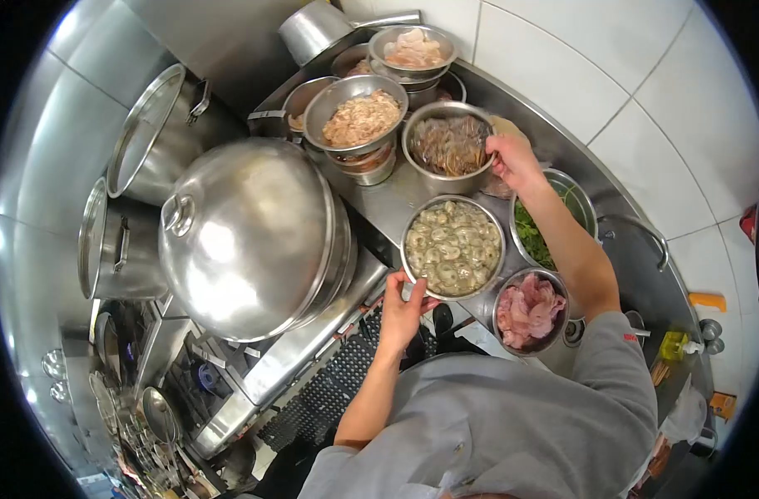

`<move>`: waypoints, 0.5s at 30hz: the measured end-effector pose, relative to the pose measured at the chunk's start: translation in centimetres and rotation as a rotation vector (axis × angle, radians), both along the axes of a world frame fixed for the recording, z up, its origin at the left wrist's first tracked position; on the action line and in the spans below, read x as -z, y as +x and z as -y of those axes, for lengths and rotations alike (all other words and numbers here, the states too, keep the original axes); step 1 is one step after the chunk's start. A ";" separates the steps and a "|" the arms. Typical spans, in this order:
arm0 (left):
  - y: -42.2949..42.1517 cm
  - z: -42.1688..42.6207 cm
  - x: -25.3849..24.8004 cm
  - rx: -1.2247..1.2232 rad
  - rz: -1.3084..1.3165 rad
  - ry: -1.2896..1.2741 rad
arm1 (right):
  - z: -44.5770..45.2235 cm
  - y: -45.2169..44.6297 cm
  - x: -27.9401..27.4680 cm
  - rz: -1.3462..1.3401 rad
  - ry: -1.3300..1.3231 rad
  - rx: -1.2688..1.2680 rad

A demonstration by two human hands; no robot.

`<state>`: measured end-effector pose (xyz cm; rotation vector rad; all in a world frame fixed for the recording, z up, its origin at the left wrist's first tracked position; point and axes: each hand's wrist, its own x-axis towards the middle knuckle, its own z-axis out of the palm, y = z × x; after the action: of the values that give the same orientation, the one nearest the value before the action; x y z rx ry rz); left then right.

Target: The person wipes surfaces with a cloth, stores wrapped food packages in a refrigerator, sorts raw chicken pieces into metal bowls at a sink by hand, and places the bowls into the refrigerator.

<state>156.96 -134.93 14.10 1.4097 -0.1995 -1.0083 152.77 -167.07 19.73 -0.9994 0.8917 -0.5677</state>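
Note:
My left hand [404, 309] pinches the lower left rim of a metal bowl of oysters [452, 247]. My right hand [512, 158] has its fingers closed on the right rim of a metal bowl of dark shrimp [451, 143], just above the oysters. A bowl of green leaves [539, 232] stands beneath my right forearm. Below it sits a bowl of pink raw meat [529, 311]. To the left, a bowl of minced meat [361, 119] rests on stacked containers.
A large domed steel lid [250, 237] covers a steamer on the left, by the stove [221, 366]. Two tall pots [175, 125] stand behind it. A bowl of pale meat [412, 50] and a saucepan [314, 32] are at the back. A curved handle [658, 241] is at the right.

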 end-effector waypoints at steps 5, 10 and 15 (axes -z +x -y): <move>-1.7 -1.1 0.4 -0.055 -0.127 -0.006 | 0.1 -5.9 -7.1 0.238 -0.166 0.116; -6.8 -0.9 -0.3 0.553 -0.007 0.090 | -3.3 -16.4 -11.9 0.327 -0.351 0.285; -8.8 2.5 0.4 0.689 0.128 0.095 | -13.5 -28.1 -12.4 0.164 -0.391 0.670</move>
<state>148.13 -137.45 13.73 1.5255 -0.7787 -1.4980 124.64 -153.58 32.14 -0.9696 0.9844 -1.4137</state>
